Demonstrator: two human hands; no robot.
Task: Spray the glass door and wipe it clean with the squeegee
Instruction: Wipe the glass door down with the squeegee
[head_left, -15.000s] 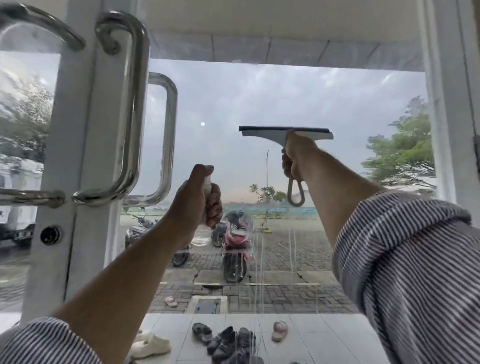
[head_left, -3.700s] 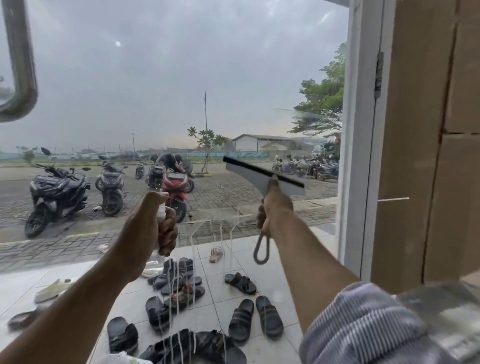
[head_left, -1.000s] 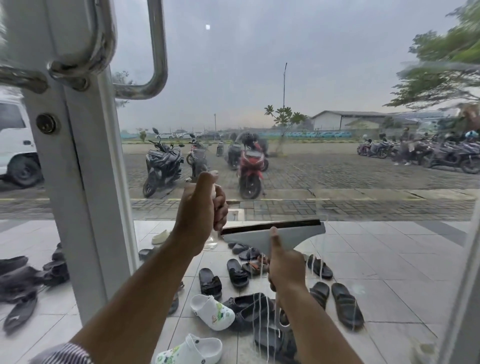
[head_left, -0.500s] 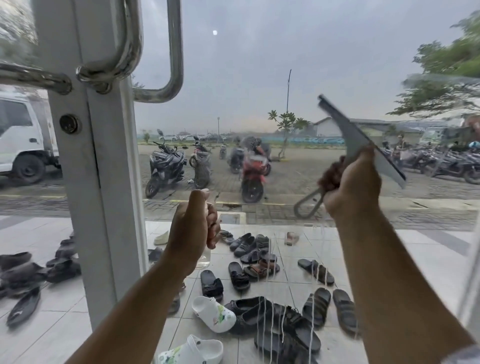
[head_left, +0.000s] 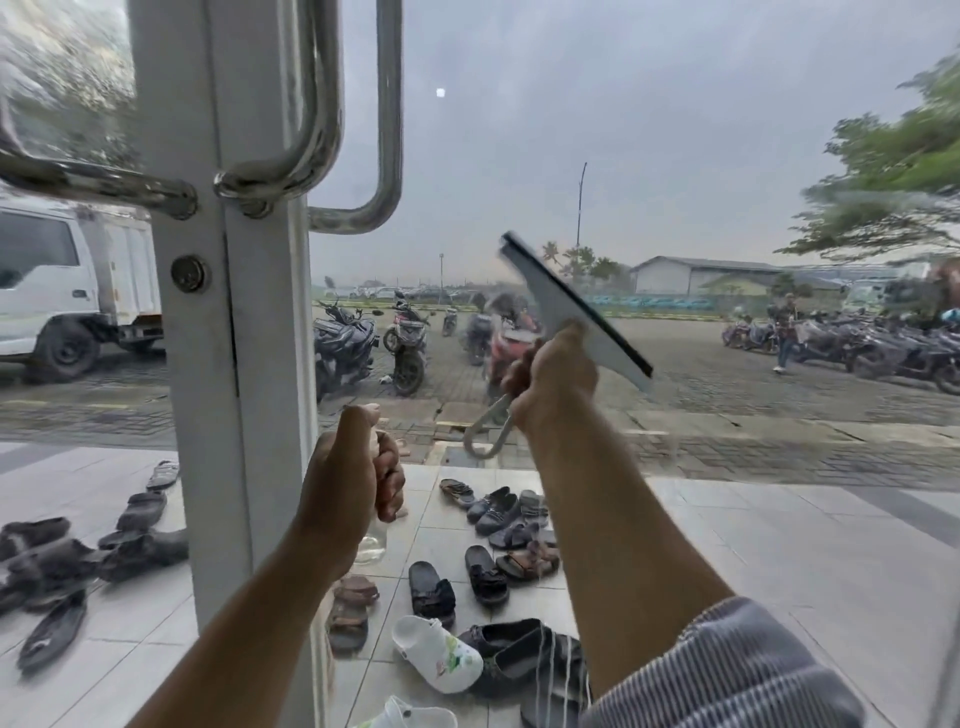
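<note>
The glass door (head_left: 727, 156) fills the view, with thin water streaks low down near the shoes. My right hand (head_left: 553, 376) grips the white squeegee (head_left: 566, 306) by its looped handle, the black blade tilted steeply, its upper end to the left, in front of the pane at mid height. My left hand (head_left: 353, 478) is closed around a small clear spray bottle (head_left: 373, 543), thumb on top; only the bottle's bottom shows below the fist. It is held just right of the white door frame (head_left: 228, 364).
Chrome pull handles (head_left: 322, 104) stand out from the frame at upper left. Through the glass lie several sandals and shoes (head_left: 483, 566) on the tiled porch, parked motorbikes (head_left: 343, 338), a white truck (head_left: 62, 291) and a tree at right.
My right hand with the squeegee rose from low on the pane a second ago, tilting the blade, and has since shifted left. My left hand stays put with the bottle.
</note>
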